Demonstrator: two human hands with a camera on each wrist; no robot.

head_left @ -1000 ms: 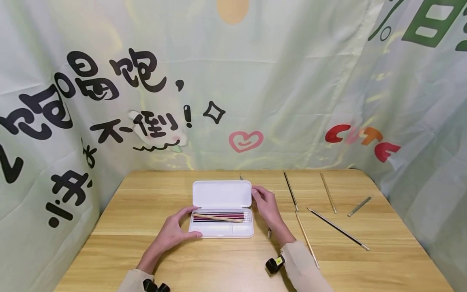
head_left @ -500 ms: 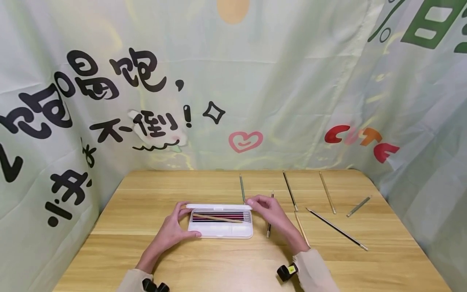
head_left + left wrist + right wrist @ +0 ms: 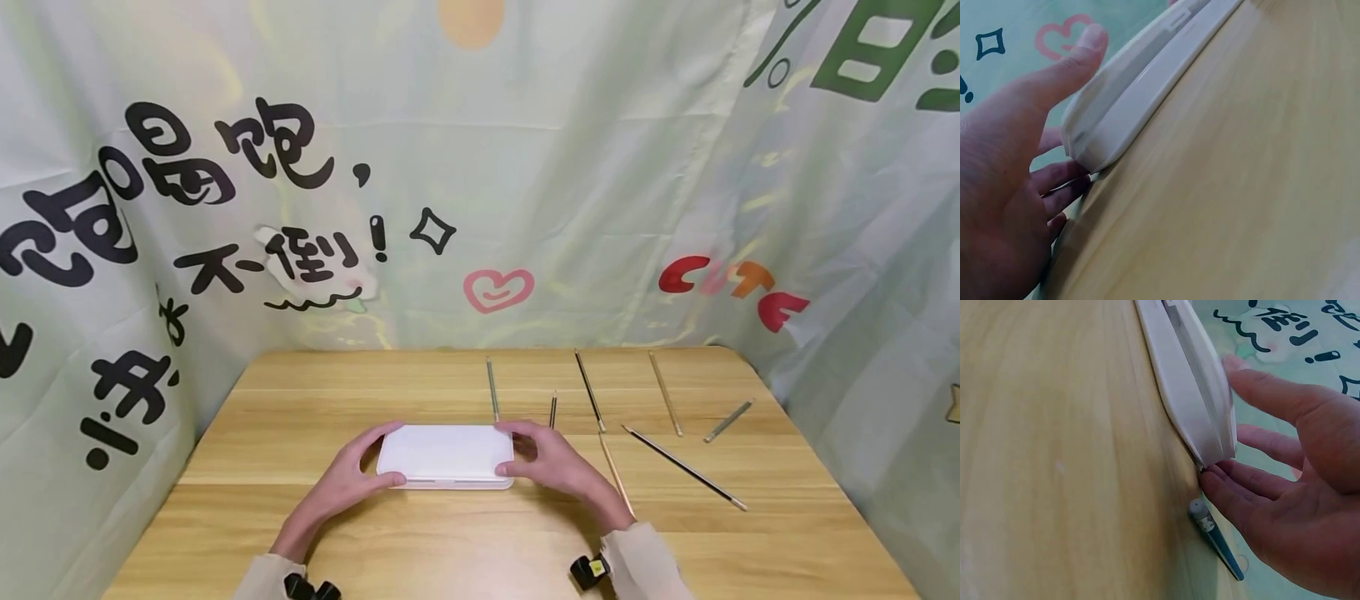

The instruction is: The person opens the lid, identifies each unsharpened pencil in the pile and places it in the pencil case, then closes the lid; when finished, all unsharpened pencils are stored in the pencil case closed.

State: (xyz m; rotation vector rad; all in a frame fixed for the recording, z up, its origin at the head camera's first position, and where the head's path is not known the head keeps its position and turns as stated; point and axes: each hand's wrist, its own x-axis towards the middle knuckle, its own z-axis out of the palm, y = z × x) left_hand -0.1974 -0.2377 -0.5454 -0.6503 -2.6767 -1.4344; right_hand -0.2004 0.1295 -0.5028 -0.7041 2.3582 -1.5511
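A white pencil case point(image 3: 445, 454) lies on the table with its lid lowered over the base. Both wrist views show a thin dark gap between lid and base. My left hand point(image 3: 352, 467) holds the case's left end, thumb at the front of the lid, fingers round the end and back. At the other end my right hand point(image 3: 551, 458) holds it the same way, its thumb point(image 3: 1266, 387) against the lid's edge in the right wrist view. The pencils inside are hidden by the lid. A dark pencil point(image 3: 1216, 539) with an eraser end lies just below the right fingers.
Several loose pencils lie behind and right of the case: a green pencil point(image 3: 492, 387), a black pencil point(image 3: 589, 390), a plain wooden pencil point(image 3: 666, 392), a short grey-green pencil point(image 3: 728, 421) and a long black pencil point(image 3: 684, 467). A printed curtain point(image 3: 600, 208) hangs behind the wooden table point(image 3: 450, 550).
The lid has swung from upright down over the base, covering the pencils inside. My right hand has moved from the lid's back corner to the case's right end; the left has stayed at its end.
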